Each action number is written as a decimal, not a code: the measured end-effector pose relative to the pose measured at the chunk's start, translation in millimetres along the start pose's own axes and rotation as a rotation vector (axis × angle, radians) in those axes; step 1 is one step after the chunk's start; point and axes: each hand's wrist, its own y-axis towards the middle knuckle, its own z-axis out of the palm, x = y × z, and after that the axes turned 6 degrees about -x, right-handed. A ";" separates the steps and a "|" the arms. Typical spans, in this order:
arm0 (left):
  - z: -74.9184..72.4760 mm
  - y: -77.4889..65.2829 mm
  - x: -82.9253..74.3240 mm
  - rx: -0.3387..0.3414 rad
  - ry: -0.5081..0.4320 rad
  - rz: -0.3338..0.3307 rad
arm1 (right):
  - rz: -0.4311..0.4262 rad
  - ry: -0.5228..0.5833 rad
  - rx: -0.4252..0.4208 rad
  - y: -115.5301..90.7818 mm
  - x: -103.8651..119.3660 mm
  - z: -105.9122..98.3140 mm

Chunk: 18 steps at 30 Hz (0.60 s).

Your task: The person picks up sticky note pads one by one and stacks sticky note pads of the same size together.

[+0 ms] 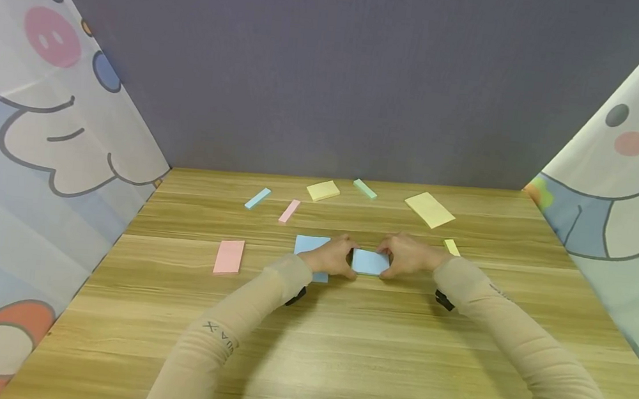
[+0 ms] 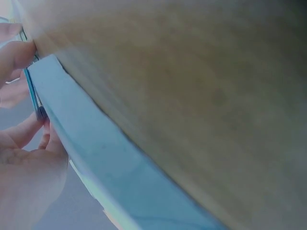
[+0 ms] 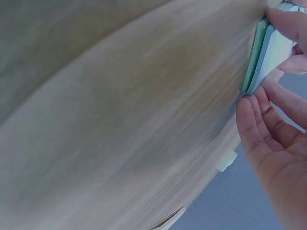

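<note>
So, left hand [image 1: 339,257] and right hand [image 1: 405,254] both pinch the pad [image 1: 370,263] | it's smack between them, neither nearer | long axis side to side

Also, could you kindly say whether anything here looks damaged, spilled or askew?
No spill or damage shows. The large yellow pad, for one, lies slanted to the table's back edge, while the blue pad between the fingers looks nearly square to it.

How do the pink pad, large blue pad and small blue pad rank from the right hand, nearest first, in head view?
1. Small blue pad, touching the right hand.
2. Large blue pad, further left, partly hidden by the left hand.
3. Pink pad, leftmost of the three.
</note>
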 end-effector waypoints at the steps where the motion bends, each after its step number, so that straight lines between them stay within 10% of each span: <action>1: 0.2 0.2 0.1 -0.001 -0.005 0.001 | -0.003 0.003 0.001 0.1 -0.5 0.4; 18: 0.9 0.9 1.2 -0.002 0.001 0.008 | 0.022 0.035 0.003 -2.1 -3.5 3.3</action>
